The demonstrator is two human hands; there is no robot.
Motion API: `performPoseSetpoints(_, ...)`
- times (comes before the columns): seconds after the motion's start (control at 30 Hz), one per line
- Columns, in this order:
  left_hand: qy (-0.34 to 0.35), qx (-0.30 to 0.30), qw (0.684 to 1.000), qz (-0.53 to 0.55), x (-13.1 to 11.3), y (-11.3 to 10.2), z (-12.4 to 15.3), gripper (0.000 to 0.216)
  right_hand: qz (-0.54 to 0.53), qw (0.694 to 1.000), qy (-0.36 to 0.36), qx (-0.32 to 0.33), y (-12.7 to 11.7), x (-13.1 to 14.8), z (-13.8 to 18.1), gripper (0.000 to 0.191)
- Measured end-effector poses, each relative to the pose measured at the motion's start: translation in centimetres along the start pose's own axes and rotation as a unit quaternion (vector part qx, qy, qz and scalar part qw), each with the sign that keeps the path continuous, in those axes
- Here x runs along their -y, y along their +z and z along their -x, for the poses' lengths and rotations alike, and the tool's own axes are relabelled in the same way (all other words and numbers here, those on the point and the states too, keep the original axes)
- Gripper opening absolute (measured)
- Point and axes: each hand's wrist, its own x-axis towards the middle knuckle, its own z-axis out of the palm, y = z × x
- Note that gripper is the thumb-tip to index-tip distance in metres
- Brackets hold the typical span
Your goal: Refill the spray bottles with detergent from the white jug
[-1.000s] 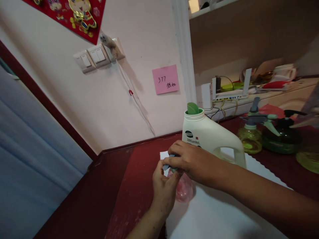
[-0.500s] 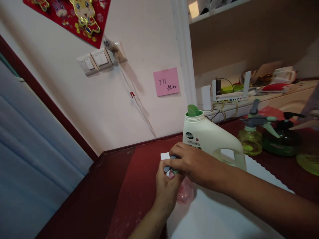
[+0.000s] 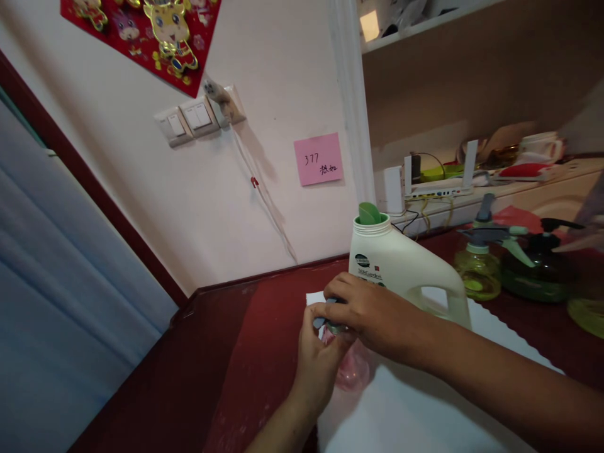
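Observation:
A pink see-through spray bottle (image 3: 353, 371) stands on a white sheet (image 3: 401, 409). My left hand (image 3: 318, 358) is closed around the bottle's neck. From above, my right hand (image 3: 363, 308) grips the bottle's grey spray head (image 3: 334, 327), mostly hidden by the fingers, so its shape is hard to make out. Right behind my hands is a large pale green detergent jug (image 3: 396, 258), upright and without a cap, with a green piece (image 3: 370, 214) showing in its mouth.
A yellow spray bottle (image 3: 479, 277) and a dark green pump bottle (image 3: 535, 274) stand to the right on the dark red table (image 3: 226, 352). Behind them a white router (image 3: 438, 187) sits on a ledge. The wall carries a pink note (image 3: 319, 159); a blue curtain (image 3: 80, 264) hangs at left.
The whole scene has shifted slightly right and down in view. Both hands keep their hold on the spray bottle, with the right fingers a little changed in position at its head.

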Motion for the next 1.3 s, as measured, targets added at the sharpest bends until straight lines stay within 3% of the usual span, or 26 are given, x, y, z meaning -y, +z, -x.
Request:
performPoseSetpoints(0.1,-0.003,-0.037,0.999,-0.011,-0.3,0.3,-0.2,0.038,0.001,1.000,-0.001,-0.003,0.1,0.0,0.0,0.040)
performPoseSetpoints(0.3,0.031,0.050,0.998,-0.001,0.2,-0.7,-0.1,0.026,-0.002,1.000,-0.007,-0.018,0.5,-0.3,0.1,0.030)
performPoseSetpoints(0.4,0.020,0.059,0.998,-0.003,0.5,-0.9,0.1,0.027,0.000,1.000,-0.008,-0.018,0.4,-0.2,0.1,0.029)
performPoseSetpoints(0.63,0.004,-0.022,1.000,-0.007,-0.2,0.3,-0.3,0.035,0.008,1.000,-0.013,-0.019,0.1,-0.1,0.0,0.034)
performPoseSetpoints(0.93,0.020,0.071,0.997,-0.035,0.2,-1.2,0.0,0.030,0.008,0.999,-0.020,-0.025,0.5,-0.4,0.2,0.030)
performPoseSetpoints(1.2,0.009,-0.012,1.000,-0.001,-0.1,0.2,-0.3,0.036,0.007,1.000,-0.011,-0.012,0.0,-0.1,0.0,0.036)
performPoseSetpoints(1.3,0.010,0.017,1.000,-0.001,-0.2,-0.1,-0.2,0.029,0.006,1.000,-0.013,-0.018,0.1,-0.2,-0.1,0.030)
